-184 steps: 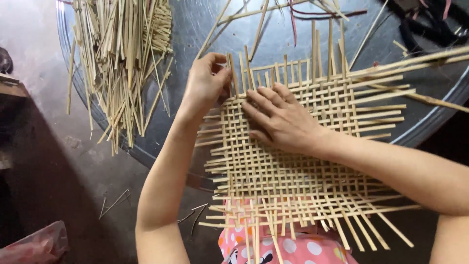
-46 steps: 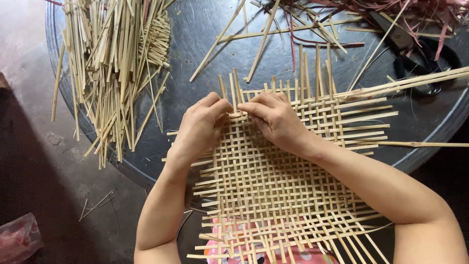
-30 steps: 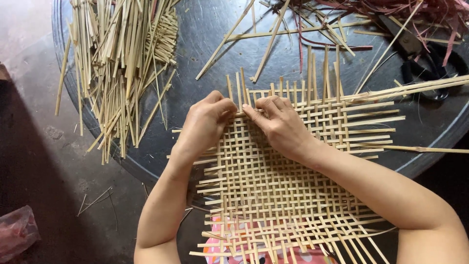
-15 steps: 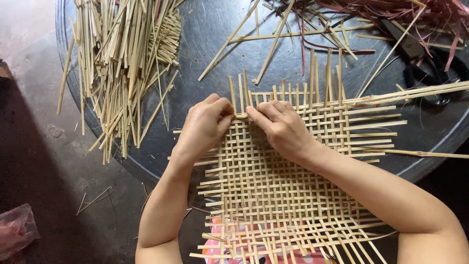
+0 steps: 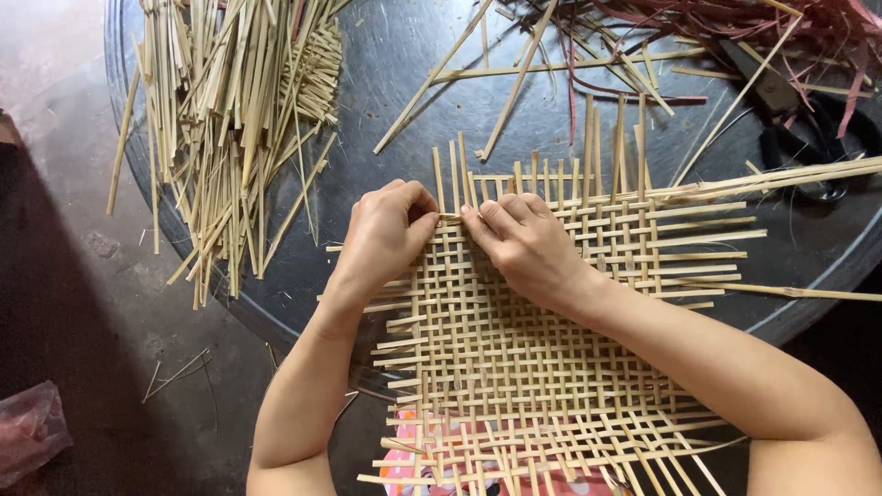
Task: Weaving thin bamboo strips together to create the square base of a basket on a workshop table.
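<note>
Left hand [image 5: 386, 230]: grip closed on woven bamboo mat [image 5: 542, 367] strip.
Right hand [image 5: 524, 243]: fingertips pinched on same strip.
Loose strips [image 5: 230, 119]: left of grips, on tabletop [image 5: 413, 55].

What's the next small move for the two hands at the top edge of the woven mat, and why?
Probably press the horizontal strip down snug against the row below. Both hands meet on it at the far left corner of the woven mat: the left hand pinches its end, the right hand has fingertips on it. The vertical strips still stick out free above that row.

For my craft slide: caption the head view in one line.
Left hand and right hand pinch strips at the far edge of a woven mat on a round table.
</note>
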